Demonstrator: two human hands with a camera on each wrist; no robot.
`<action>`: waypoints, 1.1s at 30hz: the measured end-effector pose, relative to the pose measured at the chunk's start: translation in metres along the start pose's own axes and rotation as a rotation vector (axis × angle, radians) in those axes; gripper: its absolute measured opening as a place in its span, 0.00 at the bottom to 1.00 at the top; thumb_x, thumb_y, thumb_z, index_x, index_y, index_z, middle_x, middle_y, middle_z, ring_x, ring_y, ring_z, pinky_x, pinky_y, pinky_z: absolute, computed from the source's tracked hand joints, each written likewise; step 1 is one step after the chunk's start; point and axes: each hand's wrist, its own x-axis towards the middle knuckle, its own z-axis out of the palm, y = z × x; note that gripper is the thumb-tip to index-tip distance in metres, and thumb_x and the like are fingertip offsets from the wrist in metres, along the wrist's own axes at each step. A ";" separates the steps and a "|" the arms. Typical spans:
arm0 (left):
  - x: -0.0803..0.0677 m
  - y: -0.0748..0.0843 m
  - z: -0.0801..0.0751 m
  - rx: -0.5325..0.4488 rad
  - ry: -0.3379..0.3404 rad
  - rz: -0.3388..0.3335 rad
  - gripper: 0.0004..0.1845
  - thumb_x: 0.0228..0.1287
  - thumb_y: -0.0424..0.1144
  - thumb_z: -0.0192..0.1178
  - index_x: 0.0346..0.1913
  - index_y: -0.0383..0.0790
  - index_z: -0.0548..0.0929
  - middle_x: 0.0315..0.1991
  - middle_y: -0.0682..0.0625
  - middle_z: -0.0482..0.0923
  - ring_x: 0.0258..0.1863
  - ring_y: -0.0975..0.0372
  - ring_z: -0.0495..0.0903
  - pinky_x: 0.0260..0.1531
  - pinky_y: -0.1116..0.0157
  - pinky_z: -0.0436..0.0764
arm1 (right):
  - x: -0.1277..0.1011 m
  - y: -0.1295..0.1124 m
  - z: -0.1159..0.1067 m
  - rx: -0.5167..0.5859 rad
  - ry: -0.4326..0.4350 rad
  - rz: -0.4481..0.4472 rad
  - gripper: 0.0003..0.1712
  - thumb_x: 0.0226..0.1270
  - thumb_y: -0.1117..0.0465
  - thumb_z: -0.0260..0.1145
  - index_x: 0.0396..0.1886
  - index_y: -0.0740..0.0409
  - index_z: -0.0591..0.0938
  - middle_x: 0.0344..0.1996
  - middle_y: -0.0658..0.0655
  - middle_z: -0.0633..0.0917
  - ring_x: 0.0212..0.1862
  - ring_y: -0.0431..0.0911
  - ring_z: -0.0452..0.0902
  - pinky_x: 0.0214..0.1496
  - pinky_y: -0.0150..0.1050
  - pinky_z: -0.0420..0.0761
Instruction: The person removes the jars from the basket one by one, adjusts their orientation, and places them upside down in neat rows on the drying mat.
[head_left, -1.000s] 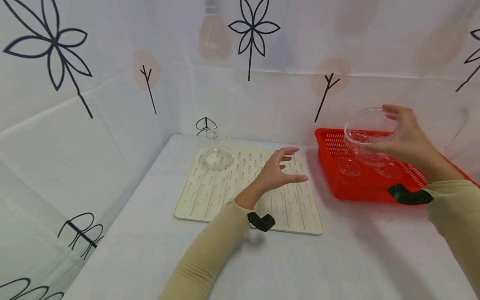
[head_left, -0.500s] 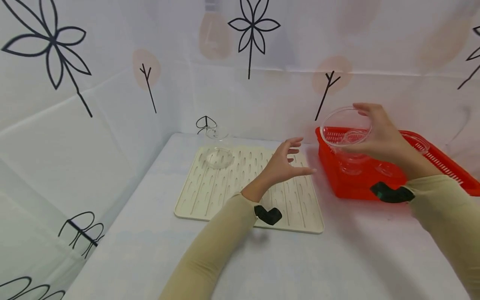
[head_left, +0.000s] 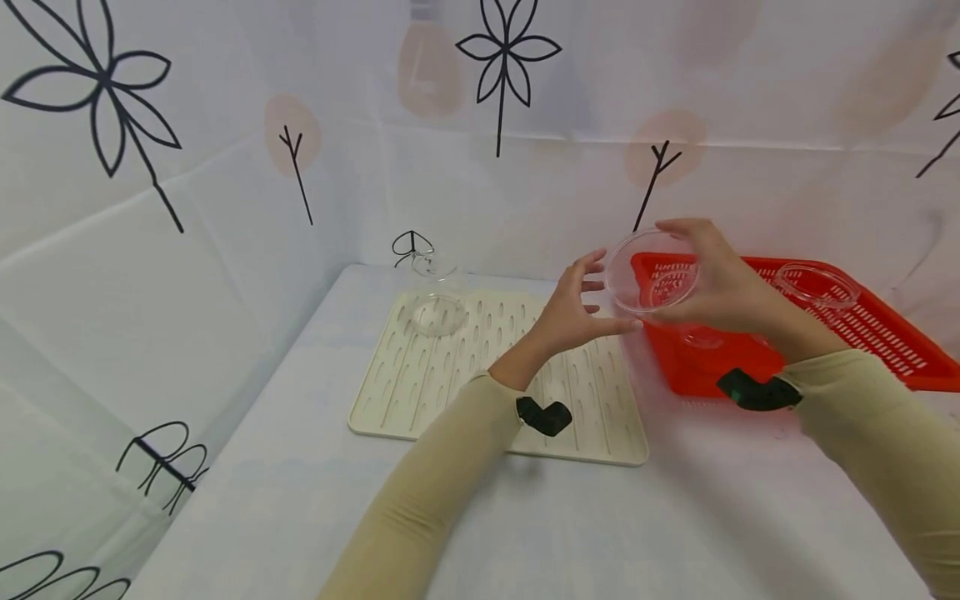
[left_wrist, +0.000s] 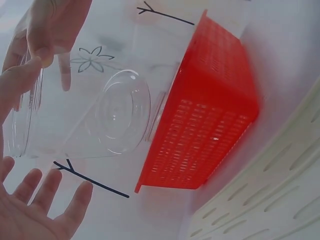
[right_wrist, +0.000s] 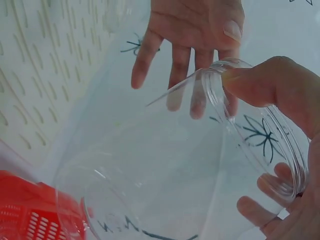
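My right hand (head_left: 720, 287) holds a clear, wide-mouthed glass (head_left: 651, 271) by its rim, tipped on its side above the table. Thumb and fingers span the rim, and the narrower end of the glass (left_wrist: 122, 112) points away toward the basket side in the left wrist view. My left hand (head_left: 566, 317) is beside the rim, its fingers spread and extended, thumb apart. Whether it touches the glass cannot be told. Another clear glass (head_left: 437, 317) stands upside down at the back left of a cream ridged drying mat (head_left: 450, 400).
A red plastic basket (head_left: 678, 362) is at the back right, with more clear glassware (head_left: 817, 287) in it, partly hidden by my right arm. A white table (head_left: 300, 500) runs up to patterned white cloth (head_left: 480, 208) at the back and left.
My right hand has carried the glass leftward from over the basket to near my left hand. The left hand has moved slightly up and right, still spread.
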 end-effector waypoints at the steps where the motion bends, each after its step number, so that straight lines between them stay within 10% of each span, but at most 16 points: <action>1: 0.000 0.000 -0.001 -0.005 -0.002 0.001 0.49 0.47 0.39 0.72 0.71 0.51 0.54 0.62 0.50 0.61 0.55 0.62 0.68 0.43 0.70 0.77 | 0.000 -0.001 0.001 -0.005 -0.007 -0.009 0.61 0.39 0.62 0.80 0.70 0.57 0.52 0.65 0.66 0.56 0.62 0.65 0.54 0.45 0.68 0.70; 33: -0.002 -0.002 -0.013 -0.039 -0.051 0.028 0.50 0.42 0.35 0.74 0.68 0.47 0.54 0.59 0.51 0.60 0.52 0.62 0.66 0.35 0.70 0.80 | 0.004 -0.007 0.015 0.020 -0.145 -0.087 0.60 0.41 0.62 0.79 0.71 0.51 0.53 0.64 0.62 0.59 0.61 0.60 0.57 0.45 0.60 0.76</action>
